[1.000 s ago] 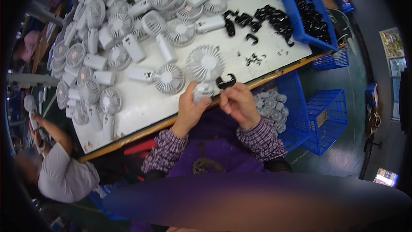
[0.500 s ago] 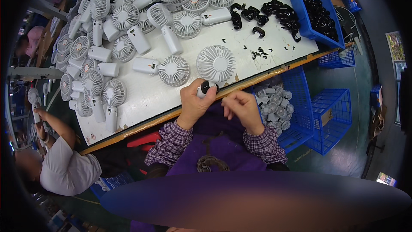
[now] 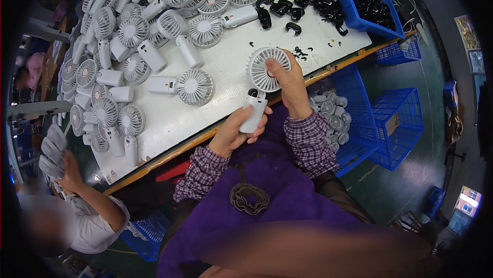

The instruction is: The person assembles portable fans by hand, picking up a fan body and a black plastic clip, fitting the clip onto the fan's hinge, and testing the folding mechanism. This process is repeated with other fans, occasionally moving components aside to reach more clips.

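Note:
A white handheld fan is held between both hands over the table's front edge. My left hand wraps its fingers round the white handle, thumb on its face. My right hand grips the round fan head, the thumb lying across its grille. At the neck, between head and handle, sits a small black part. Nearest to these hands on the white tabletop lies another white fan, its handle pointing left.
Many white fans are heaped on the table's left. Black curved clips lie at the far right, beside a blue bin full of black parts. Blue crates stand right of the table. Another person holds several fans at left.
My right hand has moved up onto the fan head and grips it. The fan has been turned so its handle shows, with my left hand round it. The view has shifted slightly.

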A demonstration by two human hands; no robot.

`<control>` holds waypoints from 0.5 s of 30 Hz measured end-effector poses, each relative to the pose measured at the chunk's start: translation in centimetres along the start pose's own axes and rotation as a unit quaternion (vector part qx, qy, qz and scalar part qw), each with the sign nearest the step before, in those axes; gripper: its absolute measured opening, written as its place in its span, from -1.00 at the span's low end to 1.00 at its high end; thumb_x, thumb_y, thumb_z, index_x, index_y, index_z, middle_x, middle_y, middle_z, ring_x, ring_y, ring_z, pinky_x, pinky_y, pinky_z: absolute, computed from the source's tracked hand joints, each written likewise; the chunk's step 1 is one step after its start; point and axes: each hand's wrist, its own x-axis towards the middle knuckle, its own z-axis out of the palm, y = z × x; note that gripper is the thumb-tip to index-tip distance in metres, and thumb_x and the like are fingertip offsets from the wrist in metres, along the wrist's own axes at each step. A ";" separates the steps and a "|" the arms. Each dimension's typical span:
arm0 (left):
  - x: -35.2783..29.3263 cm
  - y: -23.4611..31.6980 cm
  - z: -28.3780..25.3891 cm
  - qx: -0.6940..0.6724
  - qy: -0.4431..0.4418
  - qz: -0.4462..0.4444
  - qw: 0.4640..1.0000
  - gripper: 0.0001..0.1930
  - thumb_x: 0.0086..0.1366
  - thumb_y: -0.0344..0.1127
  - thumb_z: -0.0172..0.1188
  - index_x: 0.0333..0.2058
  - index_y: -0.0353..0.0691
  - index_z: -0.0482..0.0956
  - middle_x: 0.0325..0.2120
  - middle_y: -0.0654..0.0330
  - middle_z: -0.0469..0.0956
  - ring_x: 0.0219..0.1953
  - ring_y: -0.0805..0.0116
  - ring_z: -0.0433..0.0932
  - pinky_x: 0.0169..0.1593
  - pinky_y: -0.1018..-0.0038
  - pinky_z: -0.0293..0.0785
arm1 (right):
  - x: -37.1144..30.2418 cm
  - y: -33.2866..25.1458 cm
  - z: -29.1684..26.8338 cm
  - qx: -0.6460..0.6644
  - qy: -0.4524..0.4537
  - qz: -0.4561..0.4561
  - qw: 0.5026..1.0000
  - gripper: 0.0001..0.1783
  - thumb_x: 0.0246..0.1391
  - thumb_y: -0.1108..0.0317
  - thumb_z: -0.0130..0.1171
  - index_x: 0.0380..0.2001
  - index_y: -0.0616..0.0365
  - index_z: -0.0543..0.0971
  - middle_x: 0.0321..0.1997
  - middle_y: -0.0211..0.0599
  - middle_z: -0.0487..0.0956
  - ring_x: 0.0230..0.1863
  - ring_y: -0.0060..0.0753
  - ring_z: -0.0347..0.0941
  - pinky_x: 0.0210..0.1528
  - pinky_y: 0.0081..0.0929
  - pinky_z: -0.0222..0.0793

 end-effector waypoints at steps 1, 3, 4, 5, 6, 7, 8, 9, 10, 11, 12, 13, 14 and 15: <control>-0.2 0.2 -0.3 0.048 0.005 -0.008 0.999 -0.45 0.36 0.08 -0.17 -0.11 -0.41 0.35 -0.59 0.25 0.38 -0.65 0.56 0.34 -0.75 0.66 0.20 | 0.1 0.1 -0.9 0.037 -0.043 0.042 0.998 -0.50 0.04 0.32 0.22 0.01 0.30 0.36 -0.15 -0.29 0.52 -0.17 -0.60 0.46 -0.16 -0.64 0.40; -0.4 -0.1 -1.2 -0.054 -0.026 -0.038 0.998 -0.54 0.31 -0.08 -0.06 -0.11 -0.46 0.36 -0.61 0.19 0.39 -0.70 0.51 0.33 -0.76 0.63 0.20 | -1.6 0.2 -1.6 0.123 -0.115 0.110 0.980 -0.44 0.06 0.34 0.18 0.10 0.30 0.29 -0.07 -0.23 0.50 -0.09 -0.55 0.45 -0.08 -0.58 0.40; -0.2 -0.8 -1.9 -0.150 -0.115 -0.042 0.981 -0.53 0.28 -0.09 -0.04 -0.11 -0.49 0.34 -0.64 0.16 0.37 -0.75 0.49 0.31 -0.77 0.64 0.20 | -2.3 1.0 -2.5 0.135 -0.196 0.127 0.963 -0.40 0.05 0.39 0.15 0.15 0.32 0.23 0.00 -0.14 0.48 0.02 -0.41 0.43 0.03 -0.48 0.37; 0.3 -1.3 -2.1 -0.243 -0.202 -0.049 0.947 -0.51 0.25 -0.10 -0.01 -0.10 -0.52 0.33 -0.67 0.12 0.36 -0.79 0.46 0.29 -0.79 0.64 0.19 | -3.2 1.1 -1.8 0.170 -0.212 0.125 0.954 -0.39 0.04 0.31 0.20 0.12 0.33 0.26 -0.01 -0.09 0.48 0.03 -0.28 0.44 0.05 -0.39 0.39; 0.3 -1.8 -1.7 -0.268 -0.195 -0.047 0.942 -0.51 0.23 -0.12 -0.03 -0.17 -0.58 0.37 -0.73 0.07 0.36 -0.88 0.43 0.23 -0.82 0.62 0.18 | -4.1 1.5 -0.8 0.203 -0.228 0.125 0.944 -0.38 0.03 0.24 0.24 0.08 0.34 0.29 -0.02 -0.04 0.48 0.04 -0.15 0.45 0.08 -0.31 0.40; 0.4 -2.1 -1.4 -0.269 -0.193 -0.047 0.942 -0.51 0.23 -0.12 -0.03 -0.17 -0.58 0.37 -0.73 0.07 0.36 -0.88 0.43 0.23 -0.82 0.62 0.18 | -4.7 1.9 -0.5 0.254 -0.202 0.154 0.933 -0.41 0.04 0.30 0.23 0.08 0.35 0.29 -0.03 0.01 0.48 0.05 -0.07 0.44 0.07 -0.29 0.41; 0.3 -2.2 -1.1 -0.259 -0.191 -0.037 0.946 -0.52 0.23 -0.12 -0.04 -0.20 -0.59 0.39 -0.74 0.06 0.37 -0.89 0.42 0.22 -0.83 0.61 0.17 | -5.2 2.7 -0.5 0.286 -0.207 0.153 0.923 -0.42 0.05 0.30 0.21 0.07 0.35 0.29 -0.04 0.01 0.48 0.04 -0.07 0.44 0.07 -0.28 0.41; 0.3 -1.5 -0.4 -0.245 -0.189 -0.021 0.951 -0.52 0.23 -0.12 -0.05 -0.23 -0.60 0.40 -0.75 0.04 0.37 -0.90 0.42 0.21 -0.84 0.60 0.15 | -5.4 3.2 -0.1 0.317 -0.219 0.153 0.910 -0.44 0.06 0.30 0.20 0.07 0.35 0.29 -0.05 0.01 0.48 0.03 -0.08 0.45 0.07 -0.27 0.41; -0.7 -1.1 0.7 -0.204 -0.084 0.007 0.975 -0.52 0.22 -0.13 -0.05 -0.27 -0.62 0.41 -0.77 0.03 0.36 -0.91 0.40 0.19 -0.86 0.59 0.12 | -6.3 3.2 0.0 0.290 -0.207 0.130 0.925 -0.41 0.09 0.20 0.16 0.08 0.34 0.27 -0.04 0.01 0.46 -0.02 -0.12 0.47 0.05 -0.26 0.43; -1.4 -0.7 1.5 -0.178 -0.083 -0.003 0.981 -0.51 0.23 -0.13 -0.05 -0.28 -0.64 0.41 -0.78 0.03 0.34 -0.91 0.40 0.18 -0.87 0.57 0.10 | -6.8 3.1 0.2 0.279 -0.202 0.127 0.930 -0.40 0.09 0.15 0.14 0.07 0.34 0.28 -0.04 -0.01 0.46 -0.03 -0.11 0.47 0.05 -0.23 0.41; -1.8 -0.3 2.3 -0.158 -0.107 -0.022 0.981 -0.57 0.25 -0.15 -0.06 -0.19 -0.53 0.39 -0.75 0.01 0.34 -0.91 0.39 0.16 -0.88 0.57 0.08 | -7.3 3.2 -0.2 0.280 -0.194 0.133 0.931 -0.39 0.08 0.11 0.13 0.06 0.33 0.29 -0.04 -0.03 0.46 -0.03 -0.11 0.46 0.05 -0.20 0.40; -1.9 0.1 3.4 -0.184 -0.053 -0.043 0.981 -0.62 0.27 -0.17 -0.07 -0.09 -0.37 0.34 -0.72 0.00 0.35 -0.91 0.37 0.15 -0.88 0.56 0.05 | -7.5 3.6 -1.0 0.286 -0.186 0.144 0.929 -0.37 0.07 0.06 0.11 0.05 0.32 0.30 -0.04 -0.05 0.46 -0.04 -0.10 0.46 0.05 -0.16 0.38; -1.6 -0.1 3.4 -0.177 -0.062 -0.068 0.980 -0.65 0.28 -0.18 -0.09 -0.02 -0.22 0.29 -0.71 -0.02 0.35 -0.90 0.35 0.14 -0.87 0.56 0.06 | -7.9 3.7 -1.9 0.291 -0.178 0.148 0.928 -0.36 0.07 0.01 0.10 0.05 0.31 0.30 -0.05 -0.07 0.46 -0.05 -0.10 0.46 0.05 -0.13 0.37; -1.0 -0.3 3.8 -0.131 -0.048 -0.053 0.989 -0.67 0.29 -0.18 -0.10 -0.10 -0.31 0.35 -0.68 -0.03 0.40 -0.87 0.31 0.24 -0.85 0.55 0.12 | -8.0 3.9 -2.9 0.289 -0.166 0.148 0.931 -0.34 0.06 -0.03 0.09 0.04 0.30 0.31 -0.05 -0.09 0.46 -0.06 -0.10 0.46 0.05 -0.09 0.36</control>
